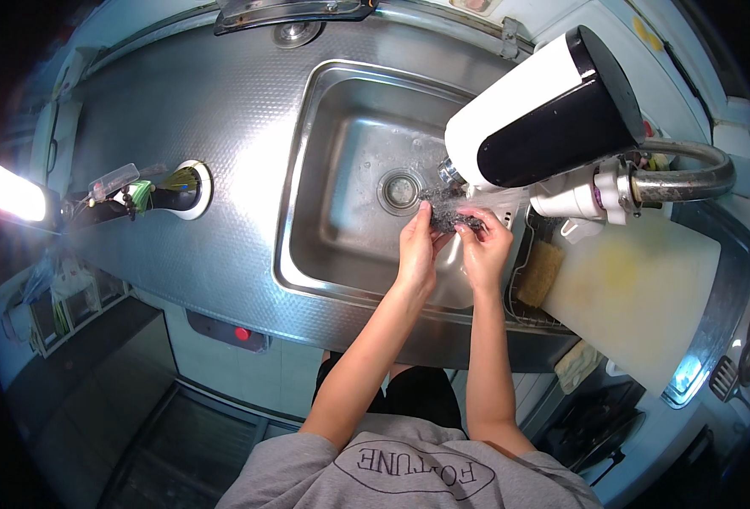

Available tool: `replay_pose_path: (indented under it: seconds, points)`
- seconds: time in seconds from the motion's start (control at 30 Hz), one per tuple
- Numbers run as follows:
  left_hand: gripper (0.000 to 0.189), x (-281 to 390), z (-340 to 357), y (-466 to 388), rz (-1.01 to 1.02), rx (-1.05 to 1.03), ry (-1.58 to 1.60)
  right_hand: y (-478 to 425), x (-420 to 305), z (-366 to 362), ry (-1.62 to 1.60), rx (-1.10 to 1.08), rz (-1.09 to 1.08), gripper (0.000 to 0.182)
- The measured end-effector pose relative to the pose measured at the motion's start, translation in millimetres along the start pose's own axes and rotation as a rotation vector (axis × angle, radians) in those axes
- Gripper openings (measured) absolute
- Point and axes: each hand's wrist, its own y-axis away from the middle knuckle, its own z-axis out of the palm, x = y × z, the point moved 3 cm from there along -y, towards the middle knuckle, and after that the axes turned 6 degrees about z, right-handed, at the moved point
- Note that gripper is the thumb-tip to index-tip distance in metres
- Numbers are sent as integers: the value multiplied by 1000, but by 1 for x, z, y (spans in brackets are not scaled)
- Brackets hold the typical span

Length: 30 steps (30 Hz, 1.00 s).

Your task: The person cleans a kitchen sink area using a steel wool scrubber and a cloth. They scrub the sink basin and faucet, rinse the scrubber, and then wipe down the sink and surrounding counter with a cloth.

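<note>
Over the right part of the stainless steel sink [305,191], both my hands hold a dark, rough, mesh-like piece [445,219], possibly a scouring pad. My left hand [417,245] grips its left end, thumb on top. The fingers of my right hand [488,245] pinch its right end. Water [492,200] streams onto it from the white tap fitting [562,198] on the right, and the spray blurs its outline. Just left of my hands, the round drain strainer [401,192] sits in the sink floor.
A large white-and-black tap-mounted unit [540,114] overhangs the sink at right, by a curved metal pipe [686,184]. Beside it lie a yellow-brown sponge [539,273] and a white cutting board [635,286]. A lit lamp [12,194] stands left on the steel counter [235,254].
</note>
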Motion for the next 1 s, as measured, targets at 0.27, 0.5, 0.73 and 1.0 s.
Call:
replay_pose_path:
  seconds: [0.27,0.5,0.73,1.0]
  points:
    - [34,7,-11,-7,-40,-38,21,-10,-7,14,155,-27,93,25]
    - [27,22,-2,-20,13,-105,54,-11,-11,19,-123,18,197,31]
    - [24,13,8,-13,49,-26,-35,-12,-7,17,-76,65,185,32]
    - [35,8,9,-9,31,12,-195,-6,15,20,-250,75,423,36]
